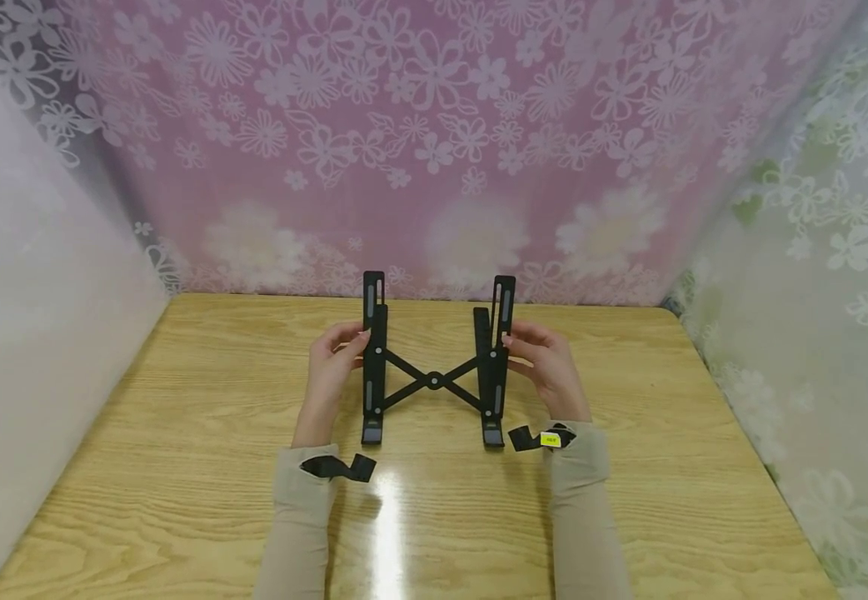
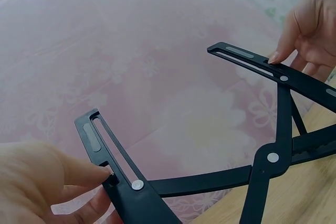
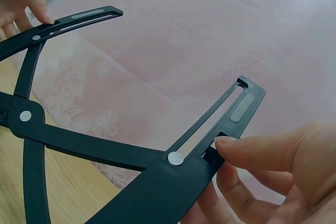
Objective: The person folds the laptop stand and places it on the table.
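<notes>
A black folding laptop stand [image 1: 435, 381] is spread into an X on the wooden table, its two slotted side arms raised toward the back. My left hand [image 1: 334, 357] pinches the outer edge of the left arm, thumb on top and fingers beneath. On the opposite side my right hand [image 1: 542, 360] grips the right arm [image 3: 157, 187] the same way. In the right wrist view the right thumb [image 3: 252, 150] presses at a small notch beside the slot. The left thumb [image 2: 79, 174] sits at the matching notch in the left wrist view. Grey pads line both arms.
The wooden table [image 1: 202, 433] extends around the stand on every side. Behind it hangs a pink flowered curtain [image 1: 419, 167], with pale flowered sheets at left and right. Black straps [image 1: 340, 468] hang loose from both sleeves.
</notes>
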Motion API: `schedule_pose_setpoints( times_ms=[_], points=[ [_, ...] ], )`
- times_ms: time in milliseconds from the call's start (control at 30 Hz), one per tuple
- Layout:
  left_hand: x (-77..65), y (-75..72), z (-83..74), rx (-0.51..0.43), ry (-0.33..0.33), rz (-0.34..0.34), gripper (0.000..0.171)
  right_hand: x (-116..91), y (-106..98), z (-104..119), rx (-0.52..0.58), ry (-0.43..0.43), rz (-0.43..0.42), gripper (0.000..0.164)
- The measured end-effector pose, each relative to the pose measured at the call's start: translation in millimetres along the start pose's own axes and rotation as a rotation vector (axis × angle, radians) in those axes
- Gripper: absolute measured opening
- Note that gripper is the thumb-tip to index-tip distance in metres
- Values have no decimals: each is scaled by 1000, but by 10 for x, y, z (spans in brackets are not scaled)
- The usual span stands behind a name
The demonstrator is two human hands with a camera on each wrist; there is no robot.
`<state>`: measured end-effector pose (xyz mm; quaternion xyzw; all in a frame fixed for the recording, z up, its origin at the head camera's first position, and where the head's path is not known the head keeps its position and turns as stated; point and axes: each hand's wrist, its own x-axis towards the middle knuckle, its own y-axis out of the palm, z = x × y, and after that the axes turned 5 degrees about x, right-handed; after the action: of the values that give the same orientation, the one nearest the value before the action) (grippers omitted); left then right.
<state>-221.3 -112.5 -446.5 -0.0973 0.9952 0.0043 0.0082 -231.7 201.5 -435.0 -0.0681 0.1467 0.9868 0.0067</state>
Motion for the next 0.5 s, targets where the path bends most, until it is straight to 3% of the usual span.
schedule_pose_setpoints(
  times_ms=[233,500],
  points=[
    [-16,6,-8,7,-2,-5,21,3,-12,-4,51,10,35,22],
    [-15,-7,-4,5,-8,9,21,3,-11,11,43,65,40,12]
  ],
)
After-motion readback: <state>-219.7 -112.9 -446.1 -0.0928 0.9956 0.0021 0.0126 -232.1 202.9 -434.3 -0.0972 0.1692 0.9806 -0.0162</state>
